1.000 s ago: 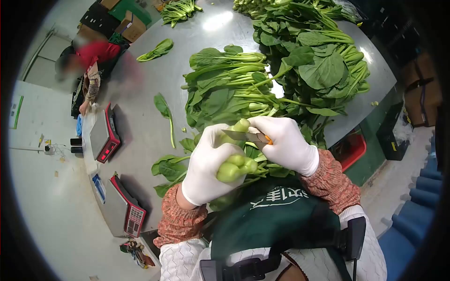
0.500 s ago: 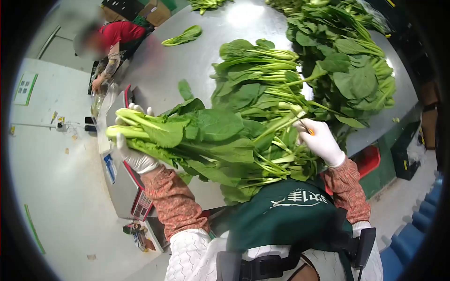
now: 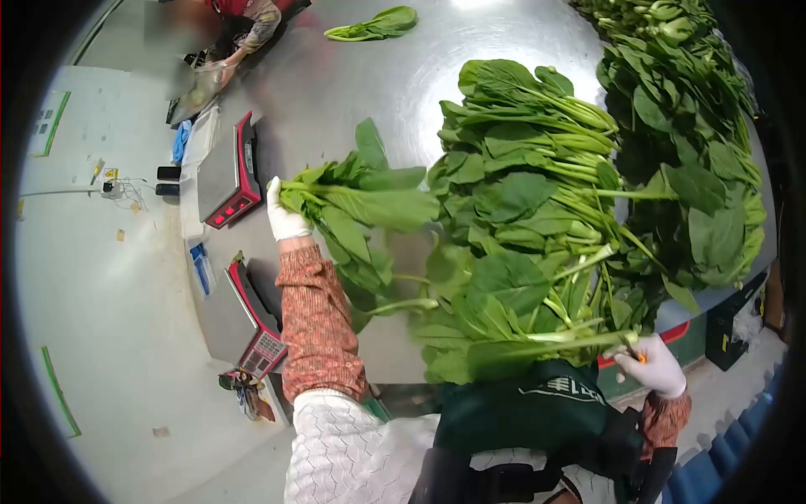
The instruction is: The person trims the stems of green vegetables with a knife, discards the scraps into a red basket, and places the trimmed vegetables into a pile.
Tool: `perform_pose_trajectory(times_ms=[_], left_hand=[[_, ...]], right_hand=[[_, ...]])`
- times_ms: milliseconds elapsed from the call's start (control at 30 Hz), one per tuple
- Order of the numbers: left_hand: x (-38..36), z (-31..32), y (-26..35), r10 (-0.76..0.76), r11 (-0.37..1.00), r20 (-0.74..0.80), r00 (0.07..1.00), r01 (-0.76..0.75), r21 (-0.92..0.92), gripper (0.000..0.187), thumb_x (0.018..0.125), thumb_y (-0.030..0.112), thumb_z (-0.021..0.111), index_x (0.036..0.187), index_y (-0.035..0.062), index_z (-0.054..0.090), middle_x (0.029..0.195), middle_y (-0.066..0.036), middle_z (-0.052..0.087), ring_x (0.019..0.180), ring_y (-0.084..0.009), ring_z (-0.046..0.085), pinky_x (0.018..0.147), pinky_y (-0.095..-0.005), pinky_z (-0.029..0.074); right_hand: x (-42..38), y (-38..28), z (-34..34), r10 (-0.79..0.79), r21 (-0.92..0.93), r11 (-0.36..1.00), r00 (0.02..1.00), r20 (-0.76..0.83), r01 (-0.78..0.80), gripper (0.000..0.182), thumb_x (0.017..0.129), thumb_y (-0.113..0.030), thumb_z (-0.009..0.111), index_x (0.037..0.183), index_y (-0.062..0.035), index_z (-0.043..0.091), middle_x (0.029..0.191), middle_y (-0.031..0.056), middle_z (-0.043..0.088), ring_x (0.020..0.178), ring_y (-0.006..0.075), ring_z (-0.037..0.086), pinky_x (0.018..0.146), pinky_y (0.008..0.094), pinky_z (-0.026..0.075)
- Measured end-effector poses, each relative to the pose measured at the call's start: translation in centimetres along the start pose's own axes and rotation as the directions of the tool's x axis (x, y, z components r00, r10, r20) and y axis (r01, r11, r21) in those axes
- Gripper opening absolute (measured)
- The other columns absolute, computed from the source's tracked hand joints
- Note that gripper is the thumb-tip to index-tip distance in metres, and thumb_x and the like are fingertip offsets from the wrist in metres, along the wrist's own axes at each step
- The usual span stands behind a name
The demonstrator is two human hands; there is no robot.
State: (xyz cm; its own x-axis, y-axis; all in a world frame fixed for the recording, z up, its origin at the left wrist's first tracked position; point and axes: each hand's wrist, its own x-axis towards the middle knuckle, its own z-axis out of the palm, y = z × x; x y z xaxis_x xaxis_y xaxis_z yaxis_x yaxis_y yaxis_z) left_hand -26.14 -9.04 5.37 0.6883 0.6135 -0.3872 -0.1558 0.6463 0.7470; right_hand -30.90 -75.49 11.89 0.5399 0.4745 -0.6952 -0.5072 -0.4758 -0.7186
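Observation:
My left hand [image 3: 286,215], in a white glove, is closed round the pale stem ends of a bunch of leafy greens [image 3: 361,202]. Its leaves spread to the right, over the metal table [image 3: 361,101]. At the table's near right edge, my gloved right hand [image 3: 657,367] is closed on a small knife [image 3: 642,357], of which mainly an orange part shows. The cut end of a long-stemmed green [image 3: 562,343] lies against these fingers. A small pale bit [image 3: 620,378] shows just below them. Between my hands spreads a row of greens [image 3: 520,193], stems to the right.
Two red-framed scales [image 3: 232,181] [image 3: 252,323] stand on the left. A larger heap of greens [image 3: 697,151] fills the right side. One loose green [image 3: 374,23] lies at the back. Across the table, another person's hands [image 3: 225,71] hold a clear bag. A black crate [image 3: 729,332] stands at the right.
My view has shifted. My left hand, still on greens, is now farther out beside the upper scale. The right hand has moved from the row's stems down to the near edge.

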Motion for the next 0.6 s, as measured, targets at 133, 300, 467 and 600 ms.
perform_pose_trajectory(times_ms=[133,300,467,600], left_hand=[[10.0,1.7,1.5,-0.019,1.000,-0.107,0.994,0.019,0.002,0.025,0.087,0.032,0.068,0.101,0.0107,0.065,0.110,-0.008,0.067,0.104,-0.0313,0.062,0.096,-0.0512,0.048],[18.8,5.8,3.0,-0.059,0.997,-0.202,0.978,0.049,-0.057,0.047,0.087,0.051,0.063,0.117,0.0142,0.062,0.125,-0.010,0.062,0.115,-0.0367,0.056,0.100,-0.0558,0.042],[16.7,5.6,-4.2,-0.010,0.767,-0.273,0.962,0.182,0.615,0.073,0.081,0.057,0.071,0.131,0.0066,0.055,0.136,-0.021,0.055,0.125,-0.0380,0.053,0.101,-0.0508,0.044],[4.6,4.2,-12.8,0.054,-0.351,0.513,0.857,-0.464,0.813,0.053,0.076,0.033,0.079,0.113,0.0028,0.057,0.115,-0.019,0.059,0.103,-0.0392,0.061,0.089,-0.0441,0.050]], right_hand=[[1.6,2.0,1.6,-0.174,-0.623,0.782,0.962,-0.210,0.005,0.019,0.079,-0.020,0.073,0.079,-0.0044,0.064,0.066,0.0187,0.062,0.062,0.0398,0.062,0.056,0.0413,0.050],[2.5,1.1,3.3,-0.099,-0.646,0.760,0.969,-0.226,-0.073,0.017,0.080,-0.022,0.072,0.078,-0.0067,0.064,0.065,0.0170,0.063,0.063,0.0384,0.063,0.057,0.0446,0.051],[2.9,1.9,3.7,-0.072,-0.681,0.723,0.967,-0.244,-0.118,0.018,0.080,-0.023,0.072,0.080,-0.0064,0.065,0.066,0.0162,0.064,0.063,0.0375,0.064,0.058,0.0439,0.052],[2.9,-0.2,3.6,-0.103,-0.599,0.801,0.988,-0.118,0.011,0.018,0.081,-0.022,0.073,0.090,-0.0069,0.071,0.065,0.0152,0.065,0.062,0.0344,0.067,0.060,0.0405,0.054]])
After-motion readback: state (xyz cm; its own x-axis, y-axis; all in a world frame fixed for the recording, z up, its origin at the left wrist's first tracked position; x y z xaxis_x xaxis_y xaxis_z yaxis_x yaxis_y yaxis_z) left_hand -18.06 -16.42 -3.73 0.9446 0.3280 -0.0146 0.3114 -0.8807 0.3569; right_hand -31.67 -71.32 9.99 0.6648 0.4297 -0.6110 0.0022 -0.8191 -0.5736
